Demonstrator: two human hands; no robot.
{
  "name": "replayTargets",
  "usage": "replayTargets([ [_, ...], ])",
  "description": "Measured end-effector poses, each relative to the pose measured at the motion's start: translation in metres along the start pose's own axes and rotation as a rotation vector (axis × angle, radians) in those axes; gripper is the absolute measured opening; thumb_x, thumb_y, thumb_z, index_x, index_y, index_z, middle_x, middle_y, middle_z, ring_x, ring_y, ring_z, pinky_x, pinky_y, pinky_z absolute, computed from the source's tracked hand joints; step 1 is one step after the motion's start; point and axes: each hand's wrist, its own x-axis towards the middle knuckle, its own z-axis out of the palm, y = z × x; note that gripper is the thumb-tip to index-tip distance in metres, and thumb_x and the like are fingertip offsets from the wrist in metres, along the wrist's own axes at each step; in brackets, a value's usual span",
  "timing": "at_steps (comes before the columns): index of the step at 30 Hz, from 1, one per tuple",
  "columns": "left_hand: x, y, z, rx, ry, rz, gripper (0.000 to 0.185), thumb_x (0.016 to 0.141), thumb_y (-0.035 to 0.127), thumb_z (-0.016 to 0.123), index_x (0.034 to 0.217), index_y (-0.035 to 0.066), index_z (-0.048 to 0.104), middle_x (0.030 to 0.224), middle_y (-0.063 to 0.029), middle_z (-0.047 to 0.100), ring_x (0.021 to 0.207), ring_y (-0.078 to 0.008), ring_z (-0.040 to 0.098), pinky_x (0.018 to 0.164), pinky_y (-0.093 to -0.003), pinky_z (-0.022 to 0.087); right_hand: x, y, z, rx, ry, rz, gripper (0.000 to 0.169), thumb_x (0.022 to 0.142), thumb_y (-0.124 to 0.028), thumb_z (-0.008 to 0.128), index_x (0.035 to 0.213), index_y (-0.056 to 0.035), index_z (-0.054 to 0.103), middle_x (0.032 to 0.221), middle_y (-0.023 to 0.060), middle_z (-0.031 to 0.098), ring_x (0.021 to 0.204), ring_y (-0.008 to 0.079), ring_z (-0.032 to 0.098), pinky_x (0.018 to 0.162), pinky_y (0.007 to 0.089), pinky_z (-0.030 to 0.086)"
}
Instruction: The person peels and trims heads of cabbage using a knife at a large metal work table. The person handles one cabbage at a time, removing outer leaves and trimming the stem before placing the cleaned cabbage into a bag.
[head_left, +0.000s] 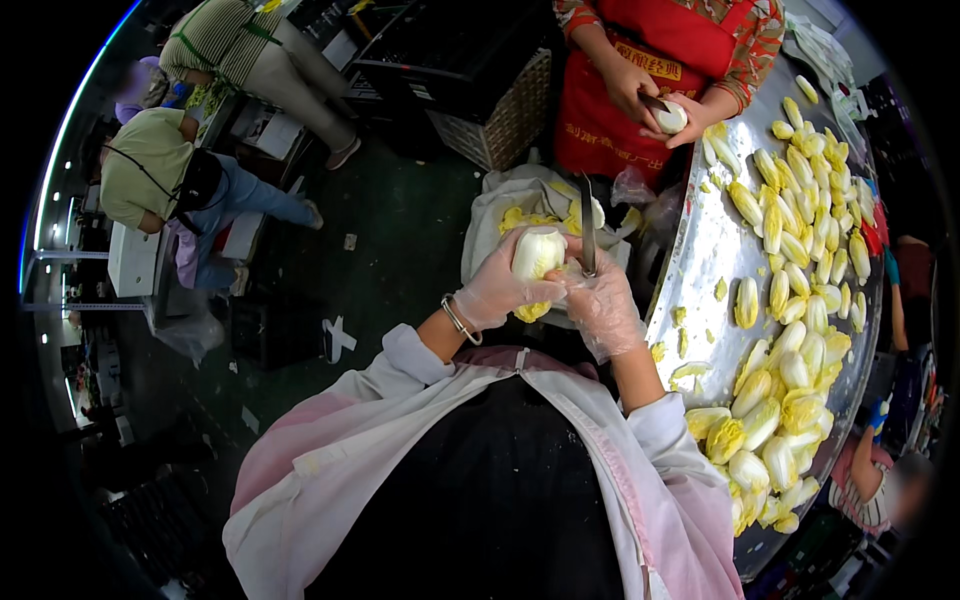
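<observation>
In my gloved left hand (487, 289) I grip a small napa cabbage heart (538, 255), its white base up and its yellow leaf tips down. My right hand (604, 307), also in a clear plastic glove, holds a knife (587, 225) whose blade points away from me. The thumb side of that hand is close beside the cabbage; whether it touches cannot be told. Beyond both hands, a pale sack (484, 217) stands with its mouth spread, and yellow leaf trimmings (529, 217) lie in it.
Many cabbage hearts (795, 375) lie on a metal table (701, 255) at my right. Across from me, a co-worker in a red apron (607, 82) holds a knife and a cabbage. A woven basket (495, 120) and black crates (427, 37) stand behind the sack. More people work at left.
</observation>
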Motion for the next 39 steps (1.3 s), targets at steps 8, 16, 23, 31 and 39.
replayTargets([
  [8,0.005,0.024,-0.004,0.021,-0.097,-0.176,0.066,0.081,0.023,0.086,0.133,0.002,0.051,0.126,-0.0083,0.061,0.111,-0.0155,0.059,0.099,-0.0315,0.048,0.000,0.017,0.001,-0.108,0.047,-0.079,0.046,0.083,-0.010,0.073,0.126,-0.0030,0.063,0.101,0.0136,0.068,0.091,0.0232,0.065,0.084,0.0361,0.052],
  [16,0.012,0.032,-0.015,0.227,-0.230,-0.354,0.059,0.087,0.028,0.080,0.132,0.002,0.053,0.121,-0.0051,0.063,0.107,-0.0130,0.060,0.098,-0.0297,0.047,0.002,0.017,0.004,-0.455,0.084,-0.147,0.051,0.079,-0.009,0.072,0.128,-0.0085,0.062,0.093,0.0220,0.067,0.086,0.0396,0.066,0.078,0.0443,0.052],
  [23,0.015,0.029,-0.033,0.173,-0.329,-0.440,0.061,0.086,0.025,0.079,0.135,0.001,0.052,0.122,-0.0057,0.064,0.111,-0.0140,0.060,0.100,-0.0307,0.047,0.008,0.026,0.004,-0.441,0.075,-0.222,0.043,0.078,-0.009,0.071,0.121,-0.0070,0.065,0.095,0.0226,0.068,0.088,0.0405,0.065,0.080,0.0447,0.052],
  [31,0.010,0.035,-0.032,-0.211,-0.357,-0.400,0.070,0.082,0.019,0.080,0.141,-0.001,0.048,0.132,-0.0095,0.059,0.118,-0.0189,0.060,0.104,-0.0339,0.047,0.012,0.011,-0.006,-0.127,-0.072,-0.110,0.034,0.085,-0.007,0.063,0.119,-0.0043,0.065,0.093,0.0154,0.067,0.087,0.0241,0.065,0.084,0.0346,0.051],
  [39,0.010,0.003,-0.067,-0.684,0.055,-0.160,0.075,0.083,0.021,0.078,0.145,-0.001,0.041,0.120,-0.0133,0.061,0.113,-0.0303,0.061,0.102,-0.0567,0.048,0.029,0.025,-0.047,-0.541,0.266,-0.192,0.038,0.084,-0.006,0.067,0.121,-0.0014,0.064,0.092,0.0224,0.068,0.084,0.0336,0.067,0.078,0.0371,0.052],
])
